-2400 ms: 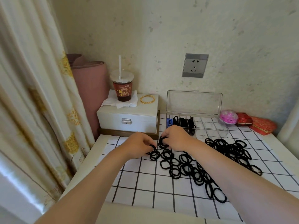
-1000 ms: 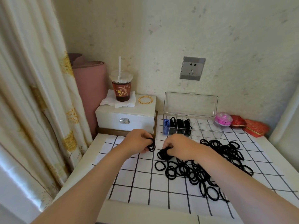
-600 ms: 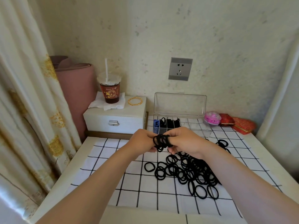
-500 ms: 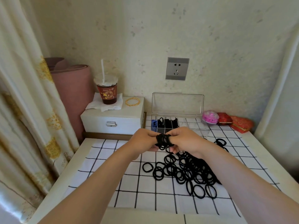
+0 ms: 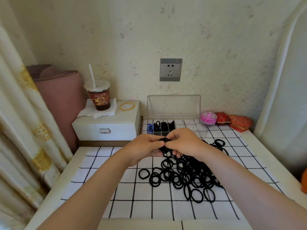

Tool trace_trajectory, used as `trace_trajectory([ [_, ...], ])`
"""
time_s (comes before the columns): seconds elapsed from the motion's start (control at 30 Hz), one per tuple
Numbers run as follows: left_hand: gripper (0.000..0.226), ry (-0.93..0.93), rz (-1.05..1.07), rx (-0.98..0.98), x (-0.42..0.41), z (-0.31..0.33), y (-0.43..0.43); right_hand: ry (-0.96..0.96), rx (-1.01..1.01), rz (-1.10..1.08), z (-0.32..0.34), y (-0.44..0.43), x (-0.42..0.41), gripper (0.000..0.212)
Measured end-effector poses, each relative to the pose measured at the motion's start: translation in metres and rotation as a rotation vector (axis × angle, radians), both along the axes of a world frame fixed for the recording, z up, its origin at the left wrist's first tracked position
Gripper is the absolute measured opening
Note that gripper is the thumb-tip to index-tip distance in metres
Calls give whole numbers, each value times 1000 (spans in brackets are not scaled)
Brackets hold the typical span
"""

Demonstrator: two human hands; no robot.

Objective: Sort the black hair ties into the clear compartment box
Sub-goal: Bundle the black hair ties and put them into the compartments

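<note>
I look down on a tabletop (image 5: 93, 156) pushed against a speckled cream wall, covered by a white cloth with a black grid (image 5: 116, 193). A grey wall socket (image 5: 170, 69) sits above, and a curtain with gold patches (image 5: 25, 130) hangs at the left.

In the head view, my left hand (image 5: 146, 146) and right hand (image 5: 182, 141) meet above the far part of the cloth, just in front of the clear compartment box (image 5: 176, 127). Both grips are closed on a small bundle of black hair ties (image 5: 164, 142), pinched between thumbs and fingers of the two hands; the fingertips touch over it.

Below and to the right of the hands, a loose pile of black hair ties (image 5: 187, 176) lies spread on the cloth, many overlapping, with a few single rings at the pile's left and near edges.

The box stands with its lid (image 5: 173, 105) upright against the wall. Its left compartments hold something blue (image 5: 150, 127) and dark ties; the hands hide part of its front, so I cannot tell how full the rest is.

To the left, a white drawer case (image 5: 108, 128) carries a lidded drink cup with a straw (image 5: 98, 95) on a napkin, and a gold bangle (image 5: 127, 106). At the right of the box sit a pink round case (image 5: 208, 117) and red boxes (image 5: 235, 122)
</note>
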State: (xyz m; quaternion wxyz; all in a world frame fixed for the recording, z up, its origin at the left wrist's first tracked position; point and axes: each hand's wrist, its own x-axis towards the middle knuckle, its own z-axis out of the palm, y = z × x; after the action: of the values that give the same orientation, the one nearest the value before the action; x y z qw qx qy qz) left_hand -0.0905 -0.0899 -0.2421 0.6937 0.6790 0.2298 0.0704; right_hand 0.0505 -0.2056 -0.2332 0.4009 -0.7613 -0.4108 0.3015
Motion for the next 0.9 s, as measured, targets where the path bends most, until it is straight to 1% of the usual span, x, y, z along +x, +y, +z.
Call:
trace_trajectory([
  [0.07, 26, 0, 21, 18, 2, 0, -1, 65, 8, 46, 3, -4, 4, 10],
  [0.13, 25, 11, 48, 42, 4, 0, -3, 186, 10, 92, 6, -8, 9, 13],
  [0.2, 26, 9, 56, 45, 4, 0, -3, 269, 37, 67, 6, -12, 12, 18],
  [0.27, 26, -7, 53, 32, 5, 1, -4, 293, 59, 8, 4, -14, 13, 27],
  [0.33, 25, -29, 74, 25, 6, 2, -4, 363, 54, 41, 3, -15, 14, 32],
  [0.4, 23, -41, 135, 7, 8, 2, -5, 453, 53, 91, 3, -15, 14, 31],
  [0.47, 18, -43, 198, 9, 9, 2, -5, 513, 67, 75, 4, -15, 14, 28],
  [0.57, 12, -19, 252, 84, 11, 1, -3, 559, 82, 13, 5, -14, 15, 23],
  [0.77, 19, -37, 247, 124, 22, -1, -5, 605, 95, -72, 3, -10, 20, 31],
  [0.83, 21, -23, 210, 210, 29, 3, -3, 575, 126, -142, 6, -5, 24, 29],
  [0.9, 24, 8, 163, 378, 36, 9, 2, 504, 171, -229, 10, 1, 30, 18],
])
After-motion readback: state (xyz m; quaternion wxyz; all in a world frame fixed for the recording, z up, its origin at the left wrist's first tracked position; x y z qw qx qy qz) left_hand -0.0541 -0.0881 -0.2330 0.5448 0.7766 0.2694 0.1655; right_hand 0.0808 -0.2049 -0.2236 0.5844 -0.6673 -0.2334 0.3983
